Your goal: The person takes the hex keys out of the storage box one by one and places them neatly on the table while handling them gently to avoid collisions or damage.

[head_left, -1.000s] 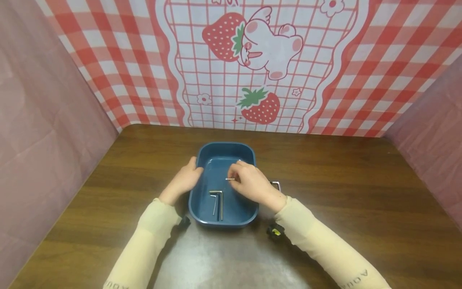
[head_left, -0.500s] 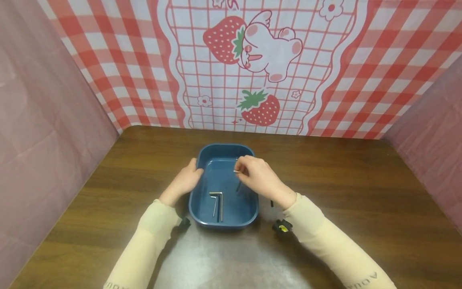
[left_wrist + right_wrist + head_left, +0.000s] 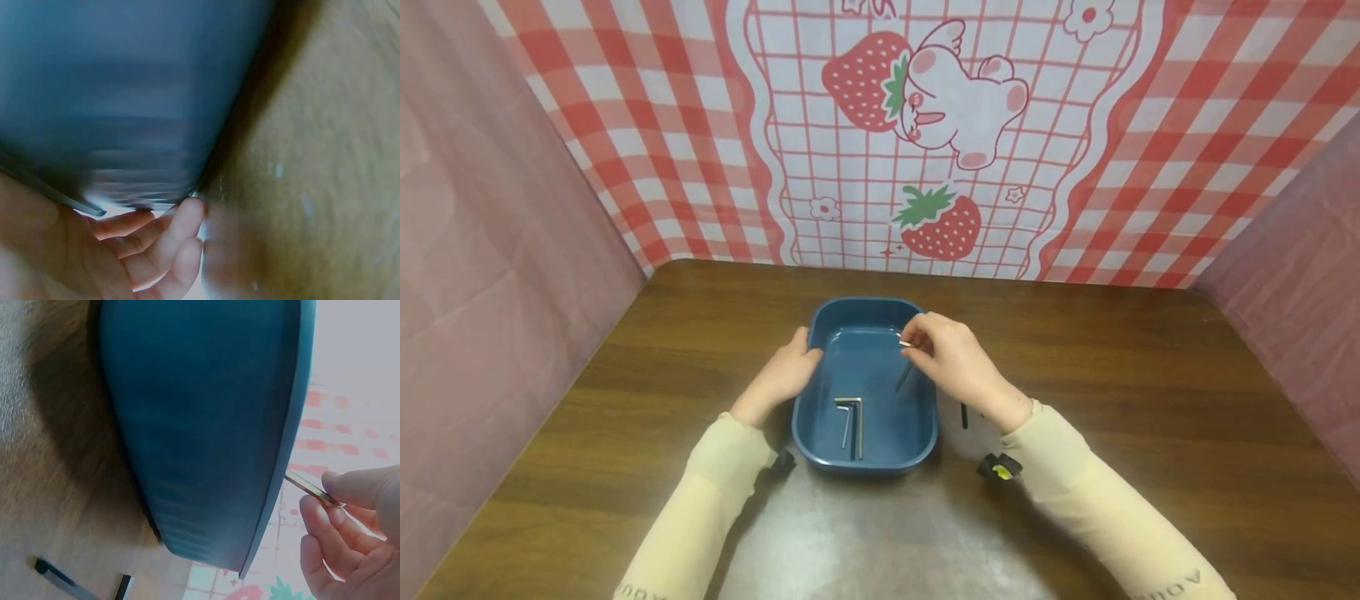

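A blue tray (image 3: 865, 358) stands on the table, with two L-shaped hex keys, a larger one (image 3: 860, 429) and a thinner one (image 3: 846, 427), lying in its near half. My left hand (image 3: 781, 371) holds the tray's left side, thumb at the rim and fingers along the outer wall (image 3: 137, 125). Over the right rim, my right hand (image 3: 951, 354) pinches another hex key (image 3: 904, 375) between thumb and fingers; its long arm slants down inside the tray. In the right wrist view part of this hex key (image 3: 306, 487) shows between the fingertips and the rim.
On the wooden table (image 3: 1075, 375), right of the tray, lies a dark hex key (image 3: 65, 581), partly hidden by my right forearm in the head view. A red-and-white checked cloth (image 3: 685, 125) with strawberries hangs behind; pink cloths (image 3: 497, 292) hang at both sides.
My right hand has moved right and away from me, from over the tray's middle to its right rim, carrying the hex key. The left hand and the tray stay put.
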Demonstrator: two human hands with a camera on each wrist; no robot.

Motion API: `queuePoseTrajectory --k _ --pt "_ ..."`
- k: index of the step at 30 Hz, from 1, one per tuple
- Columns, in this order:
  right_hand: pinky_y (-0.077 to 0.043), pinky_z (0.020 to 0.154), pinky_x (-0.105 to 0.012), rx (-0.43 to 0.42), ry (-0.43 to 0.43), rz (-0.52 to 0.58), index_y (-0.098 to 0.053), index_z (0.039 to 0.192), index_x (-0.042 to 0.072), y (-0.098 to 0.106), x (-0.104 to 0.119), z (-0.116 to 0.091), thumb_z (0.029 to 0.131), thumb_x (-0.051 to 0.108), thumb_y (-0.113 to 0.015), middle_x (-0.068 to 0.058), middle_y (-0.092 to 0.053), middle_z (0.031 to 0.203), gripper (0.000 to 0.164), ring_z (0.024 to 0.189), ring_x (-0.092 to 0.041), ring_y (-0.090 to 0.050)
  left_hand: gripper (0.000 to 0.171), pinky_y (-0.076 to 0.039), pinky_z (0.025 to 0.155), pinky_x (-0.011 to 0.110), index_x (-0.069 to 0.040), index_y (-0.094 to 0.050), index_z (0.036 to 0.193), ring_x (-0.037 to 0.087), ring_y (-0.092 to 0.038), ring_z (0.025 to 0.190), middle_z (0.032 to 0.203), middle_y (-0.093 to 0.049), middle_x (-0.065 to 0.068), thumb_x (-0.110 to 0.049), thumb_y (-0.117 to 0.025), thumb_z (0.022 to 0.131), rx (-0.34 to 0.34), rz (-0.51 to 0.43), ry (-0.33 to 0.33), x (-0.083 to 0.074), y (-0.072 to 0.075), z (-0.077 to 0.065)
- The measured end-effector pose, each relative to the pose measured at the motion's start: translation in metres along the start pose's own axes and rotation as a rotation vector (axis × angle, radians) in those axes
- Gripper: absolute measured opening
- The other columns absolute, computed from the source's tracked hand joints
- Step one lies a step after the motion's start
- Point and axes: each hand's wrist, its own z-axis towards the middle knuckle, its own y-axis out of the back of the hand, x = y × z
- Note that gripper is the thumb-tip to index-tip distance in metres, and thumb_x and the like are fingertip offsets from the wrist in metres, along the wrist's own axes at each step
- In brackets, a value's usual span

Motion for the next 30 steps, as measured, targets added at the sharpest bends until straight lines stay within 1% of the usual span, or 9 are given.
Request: queuePoseTrajectory --k 4,7,14,22,30 --pt "-0.047 0.062 -0.027 -0.061 0.024 0.001 -0.063 0.088 0.008 0.004 -0.004 -0.001 0.079 0.010 -0.069 -0.004 -0.056 0.084 0.011 0.067 -0.013 -0.054 0.044 -0.042 0.090 0.049 -0.002 -0.029 0.131 0.035 -0.051 0.110 0.128 -0.047 0.023 -0.027 -0.031 0.094 0.004 -0.004 0.001 0.000 0.001 0.000" --pt "-0.045 0.060 -0.027 -0.075 0.017 -0.001 -0.065 0.089 0.008 0.008 -0.006 -0.001 0.079 0.011 -0.069 -0.005 -0.056 0.086 0.011 0.066 -0.013 -0.052 0.045 -0.041 0.091 0.049 -0.002 -0.028 0.132 0.035 -0.050 0.112 0.129 -0.046 0.023 -0.027 -0.031 0.094 0.004 -0.001 -0.001 0.000 0.001 0.001" --pt "-0.045 0.061 -0.027 -0.082 -0.057 0.008 -0.065 0.088 0.009 0.015 -0.010 -0.003 0.080 0.013 -0.069 -0.003 -0.058 0.081 0.011 0.067 -0.013 -0.053 0.044 -0.041 0.091 0.049 -0.002 -0.029 0.131 0.036 -0.050 0.112 0.129 -0.046 0.024 -0.026 -0.031 0.094 0.005 0.003 -0.002 0.000 0.001 0.000" --pt "-0.048 0.062 -0.027 -0.112 -0.133 0.093 -0.059 0.089 0.007 0.019 -0.014 -0.007 0.079 0.012 -0.069 -0.003 -0.061 0.081 0.015 0.068 -0.012 -0.058 0.044 -0.040 0.092 0.049 -0.001 -0.029 0.130 0.035 -0.050 0.112 0.128 -0.046 0.024 -0.026 -0.032 0.094 0.001 0.002 -0.009 0.002 0.000 0.000" --pt "-0.043 0.057 -0.025 -0.144 -0.135 0.076 -0.063 0.088 0.009 0.022 -0.022 -0.015 0.079 0.013 -0.069 -0.002 -0.058 0.079 0.012 0.066 -0.011 -0.053 0.044 -0.039 0.093 0.050 0.000 -0.028 0.131 0.036 -0.049 0.114 0.130 -0.045 0.024 -0.025 -0.031 0.095 0.007 -0.003 -0.013 0.001 0.000 0.000"
